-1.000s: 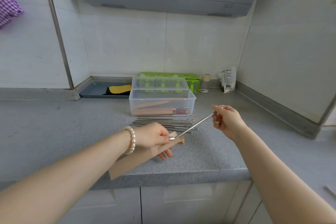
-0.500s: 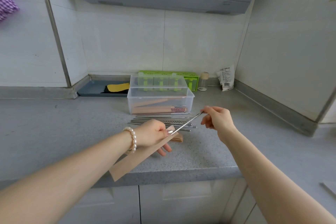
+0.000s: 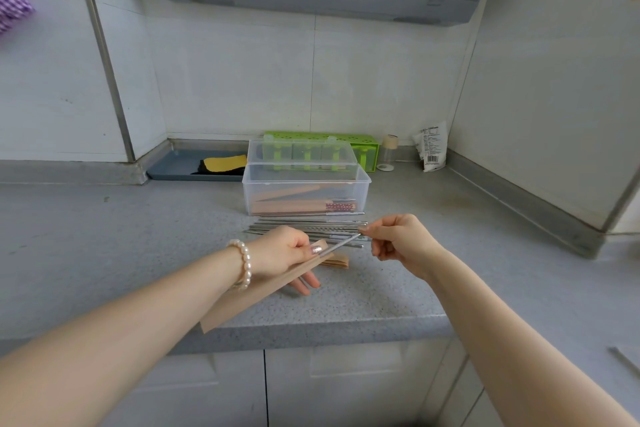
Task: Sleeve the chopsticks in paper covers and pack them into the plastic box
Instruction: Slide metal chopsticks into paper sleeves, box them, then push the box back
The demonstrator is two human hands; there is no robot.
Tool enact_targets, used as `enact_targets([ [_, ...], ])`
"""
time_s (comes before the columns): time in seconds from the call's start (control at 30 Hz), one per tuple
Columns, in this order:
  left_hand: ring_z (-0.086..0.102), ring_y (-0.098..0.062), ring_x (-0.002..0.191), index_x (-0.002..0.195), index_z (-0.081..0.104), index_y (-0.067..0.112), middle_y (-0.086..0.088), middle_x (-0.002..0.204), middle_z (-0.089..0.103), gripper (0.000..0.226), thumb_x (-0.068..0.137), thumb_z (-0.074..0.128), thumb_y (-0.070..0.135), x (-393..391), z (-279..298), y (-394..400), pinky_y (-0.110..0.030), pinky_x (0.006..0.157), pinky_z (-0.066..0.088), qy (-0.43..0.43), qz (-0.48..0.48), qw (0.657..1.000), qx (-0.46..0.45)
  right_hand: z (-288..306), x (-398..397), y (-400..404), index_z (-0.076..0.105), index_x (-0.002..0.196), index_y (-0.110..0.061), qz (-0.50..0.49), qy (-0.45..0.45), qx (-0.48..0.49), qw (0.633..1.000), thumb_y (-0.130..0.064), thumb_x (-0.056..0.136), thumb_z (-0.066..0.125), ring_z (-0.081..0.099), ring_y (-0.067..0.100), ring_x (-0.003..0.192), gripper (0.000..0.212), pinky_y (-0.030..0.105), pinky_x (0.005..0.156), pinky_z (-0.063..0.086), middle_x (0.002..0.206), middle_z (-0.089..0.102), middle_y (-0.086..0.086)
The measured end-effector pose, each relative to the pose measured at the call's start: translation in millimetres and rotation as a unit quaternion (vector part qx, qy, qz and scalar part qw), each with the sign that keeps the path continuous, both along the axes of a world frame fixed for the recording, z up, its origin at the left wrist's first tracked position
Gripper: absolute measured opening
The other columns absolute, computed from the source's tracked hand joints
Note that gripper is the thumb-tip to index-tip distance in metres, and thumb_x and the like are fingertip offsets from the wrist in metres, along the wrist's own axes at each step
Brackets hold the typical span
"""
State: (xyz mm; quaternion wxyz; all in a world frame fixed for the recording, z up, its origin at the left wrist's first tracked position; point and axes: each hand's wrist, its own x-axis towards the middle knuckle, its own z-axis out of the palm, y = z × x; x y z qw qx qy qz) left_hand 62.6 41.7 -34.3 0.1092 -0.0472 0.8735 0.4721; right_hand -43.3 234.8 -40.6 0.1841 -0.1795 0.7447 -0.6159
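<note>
My left hand [image 3: 284,253] holds a long brown paper cover [image 3: 256,291] by its open top end, above the counter's front edge. My right hand [image 3: 398,243] pinches the far end of a metal chopstick [image 3: 341,244], most of which sits inside the cover. Several loose metal chopsticks [image 3: 308,227] lie in a row on the counter behind my hands. A small stack of paper covers [image 3: 337,260] lies under them. The clear plastic box [image 3: 306,191] stands open behind, with sleeved chopsticks inside.
The box's clear lid [image 3: 301,154] leans behind it against a green rack [image 3: 360,146]. A blue tray [image 3: 180,166] with a yellow sponge sits back left; a small jar [image 3: 388,152] and a white packet [image 3: 431,147] back right. Walls close the right side.
My right hand has moved left toward my left hand, pushing the chopstick deeper into the paper cover. Less of the chopstick shows now.
</note>
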Motion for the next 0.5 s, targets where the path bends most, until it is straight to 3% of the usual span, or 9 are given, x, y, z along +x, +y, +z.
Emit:
enact_targets([
  [0.17,0.070,-0.023,0.067,0.074,0.041,0.010,-0.009,0.075,0.070,0.028,0.099,0.037,0.022,0.6,-2.0,-0.5,-0.033,0.066,0.057,-0.009,0.000,1.000,0.013,-1.6,5.4,-5.5,0.064,0.069,-0.004,0.046,-0.001,0.020,0.999,-0.007,0.081,0.068,0.049,0.014,0.043,0.013,0.023,0.048,0.044,0.047,0.057,0.006],
  [0.33,0.069,-0.019,0.059,0.076,0.041,0.011,-0.008,0.081,0.072,0.027,0.099,0.037,0.025,2.2,0.6,-3.4,-0.025,0.055,0.053,-0.010,-0.006,1.000,-0.003,-2.1,1.9,-7.2,0.070,0.076,-0.005,0.054,-0.011,0.010,0.998,-0.014,0.082,0.068,0.051,0.014,0.045,0.010,0.023,0.051,0.043,0.055,0.063,0.006],
  [0.43,0.065,-0.015,0.048,0.078,0.045,0.012,-0.006,0.076,0.073,0.026,0.098,0.039,0.028,1.7,3.1,-7.4,-0.022,0.048,0.049,0.014,0.006,0.999,-0.043,-4.0,-14.8,-10.7,0.070,0.085,-0.004,-0.069,0.019,-0.023,0.997,-0.016,0.082,0.068,0.052,0.014,0.050,0.013,0.020,0.049,0.042,0.065,0.065,0.006],
  [0.5,0.062,-0.012,0.043,0.079,0.048,0.012,-0.004,0.071,0.071,0.026,0.098,0.039,0.028,1.1,3.0,-12.8,-0.021,0.045,0.047,0.023,0.026,0.998,-0.060,-10.4,-29.1,-11.8,0.070,0.084,-0.006,-0.156,0.073,0.015,0.985,-0.014,0.083,0.068,0.052,0.013,0.053,0.008,0.019,0.051,0.045,0.067,0.063,0.004],
])
